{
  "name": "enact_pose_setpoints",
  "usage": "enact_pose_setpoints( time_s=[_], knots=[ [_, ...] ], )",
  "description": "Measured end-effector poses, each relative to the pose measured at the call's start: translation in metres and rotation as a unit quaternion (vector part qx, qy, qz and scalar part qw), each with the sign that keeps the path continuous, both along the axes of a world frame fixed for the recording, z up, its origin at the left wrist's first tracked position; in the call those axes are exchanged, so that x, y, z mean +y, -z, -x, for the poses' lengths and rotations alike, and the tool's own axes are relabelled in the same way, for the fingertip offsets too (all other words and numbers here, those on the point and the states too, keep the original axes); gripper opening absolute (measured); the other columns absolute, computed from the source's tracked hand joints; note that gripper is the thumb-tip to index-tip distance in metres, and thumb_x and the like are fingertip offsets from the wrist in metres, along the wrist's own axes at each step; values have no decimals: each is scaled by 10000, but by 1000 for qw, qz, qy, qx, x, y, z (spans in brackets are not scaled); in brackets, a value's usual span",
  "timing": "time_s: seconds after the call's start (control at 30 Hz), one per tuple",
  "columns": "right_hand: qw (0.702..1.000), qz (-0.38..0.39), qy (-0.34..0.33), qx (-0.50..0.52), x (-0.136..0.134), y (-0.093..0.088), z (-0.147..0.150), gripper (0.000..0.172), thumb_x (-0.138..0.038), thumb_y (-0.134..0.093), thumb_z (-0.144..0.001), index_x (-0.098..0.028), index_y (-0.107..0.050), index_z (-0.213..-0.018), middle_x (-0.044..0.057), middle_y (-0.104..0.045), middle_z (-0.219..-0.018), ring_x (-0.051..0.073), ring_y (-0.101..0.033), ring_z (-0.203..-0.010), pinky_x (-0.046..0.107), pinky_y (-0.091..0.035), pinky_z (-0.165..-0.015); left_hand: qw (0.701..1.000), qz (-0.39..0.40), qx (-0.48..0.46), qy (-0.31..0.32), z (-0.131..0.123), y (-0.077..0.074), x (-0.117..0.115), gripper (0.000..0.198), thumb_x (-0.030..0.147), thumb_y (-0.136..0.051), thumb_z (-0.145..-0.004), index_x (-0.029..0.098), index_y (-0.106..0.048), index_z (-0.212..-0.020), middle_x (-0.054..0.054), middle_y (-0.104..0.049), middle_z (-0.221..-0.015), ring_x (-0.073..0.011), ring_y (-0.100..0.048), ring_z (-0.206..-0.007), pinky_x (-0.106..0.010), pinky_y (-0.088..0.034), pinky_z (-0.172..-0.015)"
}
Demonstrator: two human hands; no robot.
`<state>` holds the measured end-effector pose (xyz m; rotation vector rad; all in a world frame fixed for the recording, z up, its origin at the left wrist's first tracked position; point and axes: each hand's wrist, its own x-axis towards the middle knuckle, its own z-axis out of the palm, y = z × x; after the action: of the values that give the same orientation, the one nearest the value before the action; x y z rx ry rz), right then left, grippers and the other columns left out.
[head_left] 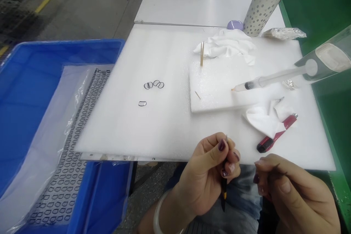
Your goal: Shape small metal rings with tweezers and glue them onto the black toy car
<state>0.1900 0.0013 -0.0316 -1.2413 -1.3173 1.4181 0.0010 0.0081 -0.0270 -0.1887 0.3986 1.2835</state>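
Observation:
My left hand is closed round a thin pair of tweezers, tips pointing up, just off the near edge of the white foam sheet. Beside it, my right hand is pinched on something small and dark that I cannot make out. Several small black ring parts lie on the sheet to the left, with one more below them. A syringe rests on a smaller foam block.
A blue bin at left holds a plastic-covered sheet of black rings. Toothpicks stand in the foam block. White cloths, a red pen-like tool, a dotted bottle and a green surface are on the right.

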Motion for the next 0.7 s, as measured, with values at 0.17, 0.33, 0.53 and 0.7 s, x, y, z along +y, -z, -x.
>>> enact_pose_setpoints(
  time_s=[0.17,0.33,0.53,0.7],
  knots=[
    [1000,11,19,13,0,0,2,238,-320,-622,-989,-243,-811,-1111,61,-674,-756,151,-632,-661,218,-594,-574,1000,-4,-20,-4,0,0,0,216,218,-890,-806,112,-722,-721,16,-567,-624,-28,-488,-524,-85,-435,-510],
    [1000,0,9,17,1,-1,4,245,-344,-626,-989,-244,-815,-1108,51,-664,-722,145,-618,-639,220,-602,-576,1000,-8,-23,4,-1,0,0,230,232,-892,-803,112,-714,-718,27,-533,-615,-25,-458,-510,-84,-430,-507],
    [999,14,20,30,2,0,6,247,-360,-607,-1001,-255,-809,-1097,41,-661,-719,138,-609,-616,218,-577,-531,1000,-6,5,5,-2,0,1,276,273,-912,-779,124,-691,-704,35,-526,-601,-24,-427,-500,-92,-403,-493],
    [999,15,22,21,6,2,7,240,-344,-612,-998,-249,-803,-1108,35,-653,-707,129,-584,-615,203,-545,-518,946,-56,319,-1,5,-5,-5,178,302,-889,-807,176,-776,-750,-19,-675,-652,-98,-580,-573,-181,-456,-528]
  ],
)
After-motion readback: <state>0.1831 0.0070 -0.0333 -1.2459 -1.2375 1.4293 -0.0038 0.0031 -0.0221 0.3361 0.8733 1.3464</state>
